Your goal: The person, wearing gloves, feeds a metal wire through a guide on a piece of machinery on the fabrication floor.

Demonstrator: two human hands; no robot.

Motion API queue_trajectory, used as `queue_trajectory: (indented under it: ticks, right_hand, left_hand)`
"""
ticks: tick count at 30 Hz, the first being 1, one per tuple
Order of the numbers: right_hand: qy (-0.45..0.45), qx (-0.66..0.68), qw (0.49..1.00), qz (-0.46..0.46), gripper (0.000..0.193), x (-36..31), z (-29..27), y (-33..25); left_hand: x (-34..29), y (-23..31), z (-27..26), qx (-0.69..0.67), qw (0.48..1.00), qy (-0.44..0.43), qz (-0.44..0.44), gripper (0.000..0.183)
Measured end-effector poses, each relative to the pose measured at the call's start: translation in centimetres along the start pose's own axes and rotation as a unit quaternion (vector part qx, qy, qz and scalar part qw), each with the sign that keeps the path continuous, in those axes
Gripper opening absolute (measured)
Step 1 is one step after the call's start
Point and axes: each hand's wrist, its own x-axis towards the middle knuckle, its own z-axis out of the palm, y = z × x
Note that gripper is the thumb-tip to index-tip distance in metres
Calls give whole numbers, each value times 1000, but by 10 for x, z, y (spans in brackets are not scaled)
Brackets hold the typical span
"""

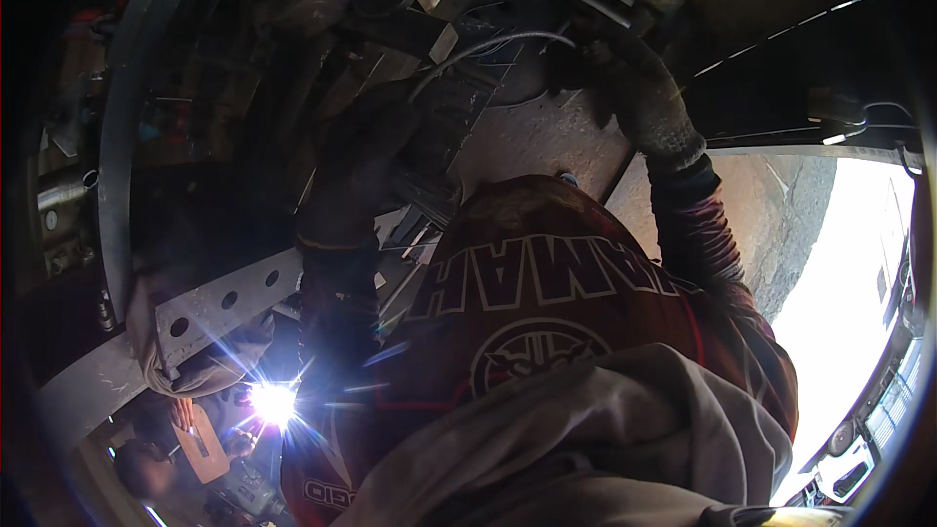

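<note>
Arching to right-hand fingers (611, 59): grey cable (493, 40)

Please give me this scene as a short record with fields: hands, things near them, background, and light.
Left hand: raised, in deep shadow; grip cannot be told
Right hand: raised, gloved; grip cannot be told
Near hands: thin cable, curving across between them
Background, lower left: grey metal beam with round holes; grey cloth hanging at it
Light: intense starburst glare below the beam; bright opening at right
</note>
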Motion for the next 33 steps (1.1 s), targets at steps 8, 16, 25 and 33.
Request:
queue_trajectory:
  ticks: [8,16,25,33]
  right_hand:
    - [-46,160,976,140,40,-8,36,30]
    - [-140,268,941,153,52,-5,76,60]
    - [-155,170,956,183,48,-2,90,36]
    - [-152,161,961,166,48,-15,93,51]
  left_hand:
    - [-72,-37,-72,716,614,211,255,35]
    - [-75,-65,-46,721,590,330,151,37]
    - [-61,-64,-40,798,548,219,120,28]
    - [-62,-71,-27,766,543,210,273,27]
